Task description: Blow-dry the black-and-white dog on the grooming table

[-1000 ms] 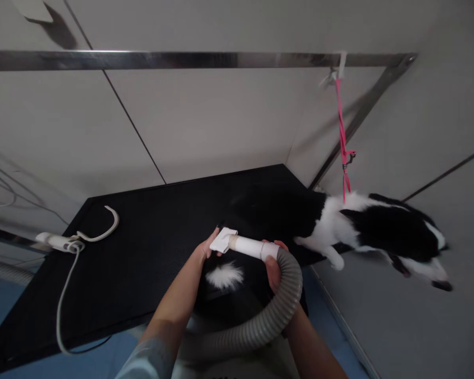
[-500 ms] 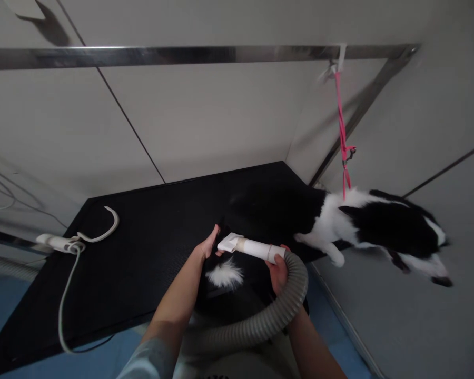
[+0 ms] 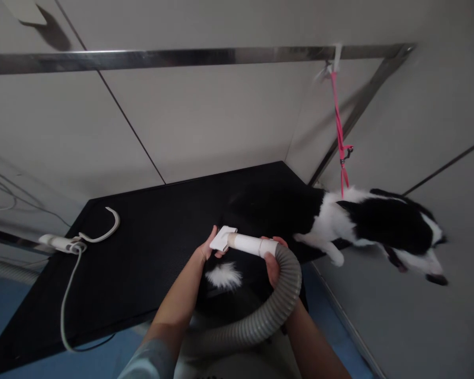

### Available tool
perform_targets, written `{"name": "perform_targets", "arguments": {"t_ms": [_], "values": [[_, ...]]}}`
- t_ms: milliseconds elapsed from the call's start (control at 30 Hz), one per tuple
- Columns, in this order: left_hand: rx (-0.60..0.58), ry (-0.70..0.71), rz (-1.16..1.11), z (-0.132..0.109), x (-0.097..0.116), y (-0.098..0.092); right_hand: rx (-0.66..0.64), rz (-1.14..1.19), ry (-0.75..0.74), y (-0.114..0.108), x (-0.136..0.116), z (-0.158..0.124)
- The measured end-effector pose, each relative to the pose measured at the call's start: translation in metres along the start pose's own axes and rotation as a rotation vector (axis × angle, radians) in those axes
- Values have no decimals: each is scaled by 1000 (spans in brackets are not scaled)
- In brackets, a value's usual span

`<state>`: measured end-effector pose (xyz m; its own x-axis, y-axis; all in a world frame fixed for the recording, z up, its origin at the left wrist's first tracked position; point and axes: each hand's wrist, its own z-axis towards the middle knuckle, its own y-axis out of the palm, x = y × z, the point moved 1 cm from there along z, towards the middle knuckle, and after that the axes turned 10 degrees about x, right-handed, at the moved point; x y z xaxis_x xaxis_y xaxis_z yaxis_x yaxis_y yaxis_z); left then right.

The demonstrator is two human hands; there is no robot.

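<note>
My right hand (image 3: 272, 267) is closed round the rear of a white dryer nozzle (image 3: 250, 244), where a grey ribbed hose (image 3: 289, 273) joins it. The nozzle's flat, flared mouth lies against my left hand (image 3: 209, 248). That hand is curled at the black part of a dog's tail, its fingers partly covered by the nozzle. Below it hangs the white tail tip (image 3: 224, 277). The black and white dog (image 3: 329, 218) is on a black table (image 3: 154, 231), its head reaching past the right edge. Its dark hindquarters barely stand out from the tabletop.
A pink tether (image 3: 338, 126) runs from the metal rail (image 3: 205, 56) down to the dog's neck. On the table's left lie a white curved hook-like piece (image 3: 109, 226) and a white handheld device (image 3: 61, 243) with a cord. Pale wall panels (image 3: 205, 116) stand behind.
The nozzle has shifted left toward my left hand, and its flat mouth has turned to show its broad face. My right hand and the hose moved slightly left with it.
</note>
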<state>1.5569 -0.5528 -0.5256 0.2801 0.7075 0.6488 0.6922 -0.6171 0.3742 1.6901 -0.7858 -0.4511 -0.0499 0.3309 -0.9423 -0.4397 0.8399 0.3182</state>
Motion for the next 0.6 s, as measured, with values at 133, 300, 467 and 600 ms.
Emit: {"name": "perform_targets", "arguments": {"t_ms": [133,300,467,600], "values": [[-109,-50,-94,5,-4,-5,-54,-44,-73,7,-12,9],[-113,29,-156,6,-8,-12,-87,-83,-31,3,-5,6],[-86,-2,-190,-1,-7,-11,118,125,142,-8,26,4],[2,-26,-314,-5,-6,-3,178,241,193,-11,39,13]]}}
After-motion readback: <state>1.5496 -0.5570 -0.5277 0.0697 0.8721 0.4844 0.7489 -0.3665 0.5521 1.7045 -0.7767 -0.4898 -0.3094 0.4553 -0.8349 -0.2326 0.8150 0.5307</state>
